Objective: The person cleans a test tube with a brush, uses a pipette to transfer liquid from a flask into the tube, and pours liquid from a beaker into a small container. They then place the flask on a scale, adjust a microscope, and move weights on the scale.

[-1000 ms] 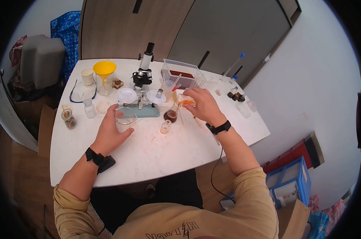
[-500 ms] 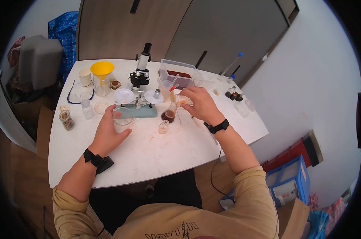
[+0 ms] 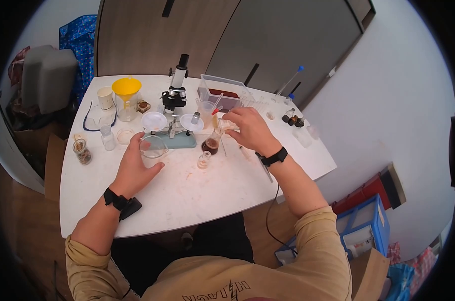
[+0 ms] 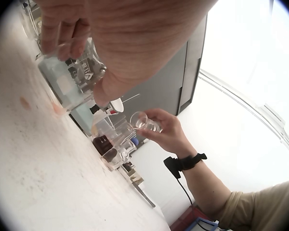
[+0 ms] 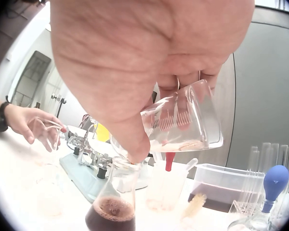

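Observation:
My right hand (image 3: 253, 131) grips a small glass beaker (image 5: 183, 120), tilted with its mouth at the neck of a conical flask (image 5: 116, 192). A little pale orange liquid lies along the beaker's lower side. Dark red-brown liquid fills the bottom of the flask, which stands upright on the table (image 3: 187, 205). My left hand (image 3: 135, 168) is around an empty-looking clear glass dish or beaker (image 3: 153, 147), thumb on the near side and fingers at the far left. A small glass bottle (image 3: 204, 160) stands just in front of the flask.
A balance (image 3: 179, 140) with two white pans stands behind the dish, and a microscope (image 3: 176, 88) behind that. Left are a yellow funnel (image 3: 126, 87), goggles and jars. A plastic tub (image 3: 220, 95), test tubes and dark-capped bottles stand at the back right.
The orange liquid in the beaker in my right hand has dwindled, and the beaker is more tilted. My left hand keeps its place around the glass. The head view has shifted slightly.

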Demonstrator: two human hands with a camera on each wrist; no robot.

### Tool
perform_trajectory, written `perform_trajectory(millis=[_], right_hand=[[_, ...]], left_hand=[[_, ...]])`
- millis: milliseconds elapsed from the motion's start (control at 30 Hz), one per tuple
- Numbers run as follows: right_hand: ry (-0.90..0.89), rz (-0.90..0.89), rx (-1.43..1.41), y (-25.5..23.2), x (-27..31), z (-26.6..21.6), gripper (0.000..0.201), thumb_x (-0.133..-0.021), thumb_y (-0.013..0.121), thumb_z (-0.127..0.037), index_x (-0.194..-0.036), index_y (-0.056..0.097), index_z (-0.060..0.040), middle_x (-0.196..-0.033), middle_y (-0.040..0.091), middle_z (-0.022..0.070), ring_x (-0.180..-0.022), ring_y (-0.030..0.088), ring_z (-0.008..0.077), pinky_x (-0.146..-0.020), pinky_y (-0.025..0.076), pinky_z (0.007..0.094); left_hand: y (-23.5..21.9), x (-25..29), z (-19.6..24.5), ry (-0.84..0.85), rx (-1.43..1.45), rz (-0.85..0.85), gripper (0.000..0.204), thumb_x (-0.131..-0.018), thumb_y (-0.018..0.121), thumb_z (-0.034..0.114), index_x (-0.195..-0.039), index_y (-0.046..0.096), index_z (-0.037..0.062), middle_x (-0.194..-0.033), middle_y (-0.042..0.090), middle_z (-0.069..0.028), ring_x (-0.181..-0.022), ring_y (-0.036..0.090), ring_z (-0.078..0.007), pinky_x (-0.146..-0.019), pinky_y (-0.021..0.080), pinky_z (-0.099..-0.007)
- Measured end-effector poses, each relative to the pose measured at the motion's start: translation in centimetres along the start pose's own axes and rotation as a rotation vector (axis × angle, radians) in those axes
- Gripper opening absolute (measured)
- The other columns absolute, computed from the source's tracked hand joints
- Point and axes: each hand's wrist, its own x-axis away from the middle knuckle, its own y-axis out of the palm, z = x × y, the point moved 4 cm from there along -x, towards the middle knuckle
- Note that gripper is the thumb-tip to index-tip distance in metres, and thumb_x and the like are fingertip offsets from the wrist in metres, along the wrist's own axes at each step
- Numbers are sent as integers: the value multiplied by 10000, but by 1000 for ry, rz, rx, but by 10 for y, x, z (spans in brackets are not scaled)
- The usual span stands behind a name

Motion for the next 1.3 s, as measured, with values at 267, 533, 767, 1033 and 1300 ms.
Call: perform_trajectory(millis=[267, 533, 767, 1033, 1300], right_hand=[[-5, -39, 22, -1, -2, -2, 426, -885, 929, -173, -1282, 788, -107, -1237, 765, 101, -1224, 704, 331, -1120, 514, 467], [96, 50, -116, 4, 4, 7, 409, -879, 932, -170, -1239, 773, -58, -1198, 776, 138, -1109, 732, 385, -965, 595, 465], [440, 39, -298, 1, 22, 11, 435, -946, 906, -240, -1261, 710, -14, -1228, 786, 171, -1154, 752, 367, -983, 605, 444], [529, 116, -474, 18, 41, 34, 436, -1009, 883, -286, -1271, 666, -13, -1217, 752, 95, -1037, 691, 238, -948, 583, 380], [618, 13, -460, 44, 54, 47, 437, -1010, 869, -313, -1252, 668, -9, -1207, 761, 105, -1010, 694, 219, -931, 585, 356]], left_hand=[[2, 0, -4, 13, -2, 7, 1027, -856, 955, 185, -1672, 363, -9, -1418, 683, -245, -1344, 678, -370, -1173, 533, -446], [1, 0, -2, 34, -13, 15, 1025, -856, 955, 181, -1671, 362, -3, -1389, 697, -226, -1305, 693, -368, -1141, 550, -443], [3, -1, -5, 43, -21, 11, 1023, -853, 959, 181, -1667, 368, -6, -1387, 698, -225, -1303, 694, -359, -1130, 556, -444], [6, -3, -6, 38, -14, 22, 1028, -846, 969, 185, -1658, 376, -25, -1390, 703, -221, -1323, 690, -346, -1129, 562, -441], [10, -3, -14, 50, -7, 22, 1018, -855, 967, 169, -1670, 378, 7, -1414, 698, -216, -1339, 685, -328, -1132, 556, -444]])
